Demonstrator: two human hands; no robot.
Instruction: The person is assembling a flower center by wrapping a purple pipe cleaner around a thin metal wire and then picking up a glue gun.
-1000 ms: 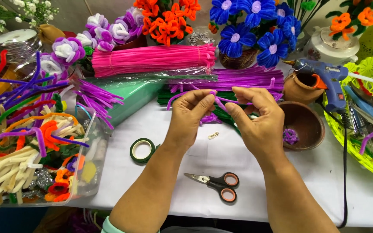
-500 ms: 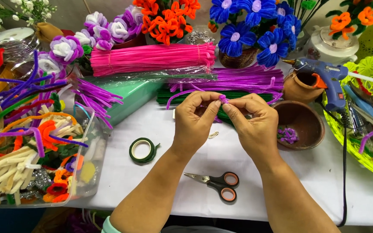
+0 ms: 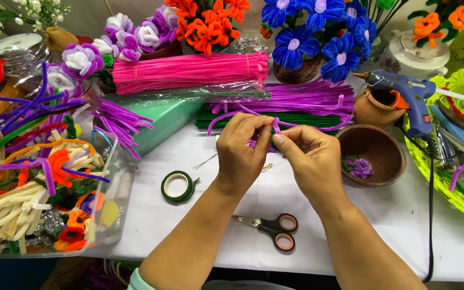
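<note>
My left hand [image 3: 241,150] and my right hand [image 3: 311,158] meet above the white table [image 3: 404,225], fingertips pinched together on a thin purple pipe cleaner [image 3: 276,124]. Its loose ends trail off to the left and right behind my hands. A small twisted purple bit shows between my thumbs. Below my wrists lie scissors [image 3: 272,230] with orange and black handles. A roll of green floral tape [image 3: 177,186] sits left of my left wrist.
A clear bin [image 3: 115,209] of mixed pipe cleaners stands at left. Pink [image 3: 189,71], purple [image 3: 312,98] and green [image 3: 296,119] pipe cleaner bundles lie behind my hands. A brown bowl [image 3: 372,156] with purple scraps, a clay pot [image 3: 374,107] and a blue glue gun [image 3: 412,99] are at right. Pipe cleaner flowers line the back.
My hands have drawn closer together and dropped slightly toward me, twisting the purple pipe cleaner into a tighter pinch between the fingertips.
</note>
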